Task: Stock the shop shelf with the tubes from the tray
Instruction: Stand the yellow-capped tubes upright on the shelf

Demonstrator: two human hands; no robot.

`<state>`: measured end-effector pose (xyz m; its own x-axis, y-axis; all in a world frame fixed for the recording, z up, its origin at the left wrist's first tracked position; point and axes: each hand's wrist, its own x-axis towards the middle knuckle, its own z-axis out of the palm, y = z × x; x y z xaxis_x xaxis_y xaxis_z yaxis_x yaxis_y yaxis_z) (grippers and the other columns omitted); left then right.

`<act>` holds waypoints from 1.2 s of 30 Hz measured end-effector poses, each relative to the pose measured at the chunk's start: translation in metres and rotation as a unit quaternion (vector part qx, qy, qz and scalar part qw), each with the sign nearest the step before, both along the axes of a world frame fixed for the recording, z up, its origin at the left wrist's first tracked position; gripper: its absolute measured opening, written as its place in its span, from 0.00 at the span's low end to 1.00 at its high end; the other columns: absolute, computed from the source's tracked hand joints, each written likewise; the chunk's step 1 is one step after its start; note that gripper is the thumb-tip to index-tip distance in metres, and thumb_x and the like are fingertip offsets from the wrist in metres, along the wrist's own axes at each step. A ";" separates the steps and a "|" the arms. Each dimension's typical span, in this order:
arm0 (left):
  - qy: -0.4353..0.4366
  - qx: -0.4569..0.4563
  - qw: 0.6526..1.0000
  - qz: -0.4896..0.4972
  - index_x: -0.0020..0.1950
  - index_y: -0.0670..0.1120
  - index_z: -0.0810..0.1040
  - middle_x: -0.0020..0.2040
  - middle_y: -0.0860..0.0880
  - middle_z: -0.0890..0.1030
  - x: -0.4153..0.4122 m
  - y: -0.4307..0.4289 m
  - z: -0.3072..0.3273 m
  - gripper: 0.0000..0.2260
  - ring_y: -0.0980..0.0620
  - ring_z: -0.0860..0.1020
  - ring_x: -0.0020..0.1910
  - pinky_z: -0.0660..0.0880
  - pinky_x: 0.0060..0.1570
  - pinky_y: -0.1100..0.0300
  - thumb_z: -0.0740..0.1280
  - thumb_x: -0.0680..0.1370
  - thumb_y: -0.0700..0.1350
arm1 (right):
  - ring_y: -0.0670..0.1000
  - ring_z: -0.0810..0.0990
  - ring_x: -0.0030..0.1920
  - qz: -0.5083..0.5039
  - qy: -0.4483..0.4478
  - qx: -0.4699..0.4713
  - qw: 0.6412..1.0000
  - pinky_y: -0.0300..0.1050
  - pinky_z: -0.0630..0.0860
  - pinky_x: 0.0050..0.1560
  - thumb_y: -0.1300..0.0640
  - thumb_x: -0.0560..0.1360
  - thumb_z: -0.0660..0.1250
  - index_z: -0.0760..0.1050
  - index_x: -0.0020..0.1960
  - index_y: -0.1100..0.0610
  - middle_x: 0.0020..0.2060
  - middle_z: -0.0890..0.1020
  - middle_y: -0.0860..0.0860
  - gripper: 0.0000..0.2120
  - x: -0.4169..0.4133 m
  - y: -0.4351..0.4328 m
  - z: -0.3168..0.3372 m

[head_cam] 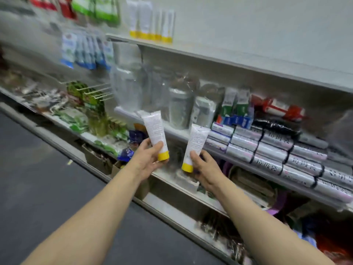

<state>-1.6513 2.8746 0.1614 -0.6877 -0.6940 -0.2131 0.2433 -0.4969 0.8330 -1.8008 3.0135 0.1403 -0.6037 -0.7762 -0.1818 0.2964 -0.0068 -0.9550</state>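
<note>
My left hand (147, 159) grips a white tube with a yellow cap (155, 129), cap down, in front of the middle shelf. My right hand (205, 169) grips a second white tube with a yellow cap (196, 143) the same way, just to the right. Several matching white tubes (152, 23) stand in a row on the upper shelf (219, 60), above and behind my hands. No tray is in view.
The middle shelf holds clear packets (133, 87), green and blue boxes (236, 109) and stacked silver rolls (277, 152). Lower shelves are crowded with goods. Hooks with green packs (91, 98) stick out at left. Dark floor (38, 178) lies at lower left.
</note>
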 end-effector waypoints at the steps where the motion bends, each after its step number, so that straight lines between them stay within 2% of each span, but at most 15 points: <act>1: 0.000 -0.022 1.000 0.010 0.61 0.48 0.72 0.51 0.46 0.81 0.002 -0.015 0.013 0.12 0.47 0.81 0.43 0.81 0.39 0.51 0.67 0.79 0.40 | 0.55 0.81 0.50 0.003 0.010 -0.014 1.000 0.54 0.80 0.48 0.54 0.78 0.68 0.74 0.62 0.55 0.55 0.82 0.56 0.14 0.001 -0.017 0.015; 4: -0.003 -0.081 0.996 0.043 0.64 0.45 0.72 0.55 0.43 0.81 0.002 -0.066 0.050 0.16 0.46 0.82 0.44 0.82 0.38 0.50 0.69 0.77 0.40 | 0.51 0.83 0.47 0.002 0.044 -0.056 0.998 0.52 0.79 0.48 0.57 0.77 0.68 0.74 0.62 0.56 0.53 0.83 0.54 0.14 0.002 -0.067 0.058; 6: 0.009 -0.105 0.992 0.065 0.64 0.43 0.72 0.56 0.41 0.81 -0.002 -0.105 0.076 0.17 0.45 0.82 0.45 0.82 0.37 0.50 0.70 0.76 0.39 | 0.53 0.84 0.50 0.005 0.064 -0.089 0.994 0.52 0.81 0.46 0.58 0.76 0.69 0.73 0.63 0.56 0.54 0.83 0.54 0.17 0.000 -0.103 0.086; 8: 0.019 -0.123 0.989 0.083 0.63 0.40 0.72 0.56 0.41 0.81 -0.006 -0.143 0.101 0.18 0.44 0.82 0.48 0.82 0.41 0.48 0.71 0.75 0.39 | 0.56 0.83 0.55 0.013 0.074 -0.121 0.990 0.55 0.81 0.51 0.59 0.75 0.70 0.73 0.64 0.56 0.56 0.84 0.54 0.18 0.000 -0.139 0.114; 10: 0.020 -0.142 0.986 0.084 0.62 0.39 0.73 0.53 0.41 0.81 -0.011 -0.182 0.122 0.17 0.43 0.82 0.49 0.81 0.46 0.46 0.71 0.75 0.38 | 0.58 0.83 0.56 0.010 0.091 -0.152 0.984 0.56 0.81 0.54 0.59 0.76 0.69 0.74 0.64 0.57 0.56 0.84 0.55 0.17 -0.001 -0.178 0.136; 15: 0.014 -0.190 0.979 0.075 0.61 0.39 0.74 0.54 0.40 0.81 -0.040 -0.293 0.173 0.15 0.42 0.82 0.50 0.81 0.47 0.45 0.71 0.76 0.37 | 0.54 0.84 0.49 -0.026 0.117 -0.204 0.972 0.49 0.81 0.46 0.60 0.76 0.69 0.77 0.60 0.62 0.54 0.84 0.59 0.13 -0.020 -0.284 0.192; 18: 0.018 -0.200 0.977 0.066 0.63 0.39 0.72 0.57 0.39 0.80 -0.055 -0.346 0.206 0.17 0.42 0.81 0.51 0.81 0.49 0.46 0.70 0.76 0.36 | 0.54 0.84 0.48 -0.056 0.107 -0.214 0.969 0.48 0.81 0.43 0.60 0.76 0.70 0.77 0.60 0.63 0.53 0.84 0.58 0.15 -0.039 -0.337 0.229; 21: 0.027 -0.227 0.971 0.068 0.62 0.38 0.74 0.56 0.39 0.81 -0.064 -0.391 0.235 0.16 0.44 0.81 0.47 0.81 0.46 0.47 0.71 0.75 0.35 | 0.54 0.84 0.49 -0.067 0.124 -0.210 0.968 0.47 0.82 0.42 0.61 0.75 0.70 0.75 0.63 0.62 0.55 0.84 0.58 0.16 -0.058 -0.379 0.264; 25: -0.017 -0.302 0.948 0.099 0.58 0.41 0.74 0.52 0.44 0.83 -0.081 -0.448 0.258 0.18 0.45 0.82 0.50 0.80 0.51 0.47 0.76 0.71 0.40 | 0.55 0.83 0.53 -0.112 0.141 -0.200 0.963 0.51 0.82 0.49 0.66 0.74 0.71 0.73 0.63 0.62 0.56 0.82 0.58 0.19 -0.083 -0.421 0.295; 27: -0.036 -0.346 0.930 0.119 0.55 0.42 0.75 0.50 0.45 0.83 -0.094 -0.476 0.264 0.18 0.49 0.81 0.46 0.79 0.43 0.54 0.77 0.70 0.41 | 0.57 0.83 0.55 -0.135 0.160 -0.185 0.960 0.50 0.82 0.48 0.67 0.73 0.72 0.73 0.63 0.62 0.55 0.83 0.58 0.19 -0.098 -0.441 0.302; 29: -0.047 -0.378 0.914 0.139 0.54 0.42 0.77 0.49 0.46 0.83 -0.109 -0.504 0.268 0.18 0.51 0.81 0.44 0.75 0.40 0.59 0.78 0.68 0.42 | 0.56 0.83 0.54 -0.159 0.183 -0.163 0.956 0.48 0.82 0.47 0.66 0.73 0.72 0.75 0.63 0.64 0.55 0.83 0.57 0.18 -0.113 -0.460 0.305; 33: -0.075 -0.427 0.892 0.126 0.51 0.44 0.75 0.49 0.47 0.83 -0.136 -0.550 0.265 0.18 0.49 0.81 0.47 0.78 0.50 0.53 0.79 0.67 0.45 | 0.56 0.83 0.52 -0.250 0.204 -0.099 0.941 0.51 0.82 0.50 0.64 0.72 0.75 0.76 0.61 0.63 0.55 0.82 0.57 0.19 -0.140 -0.495 0.301; 36: -0.090 -0.476 0.869 0.102 0.48 0.47 0.74 0.47 0.49 0.82 -0.150 -0.573 0.265 0.17 0.50 0.80 0.46 0.77 0.50 0.54 0.79 0.67 0.47 | 0.55 0.83 0.51 -0.310 0.231 -0.034 0.921 0.54 0.81 0.54 0.61 0.70 0.77 0.78 0.57 0.60 0.52 0.83 0.55 0.17 -0.154 -0.517 0.297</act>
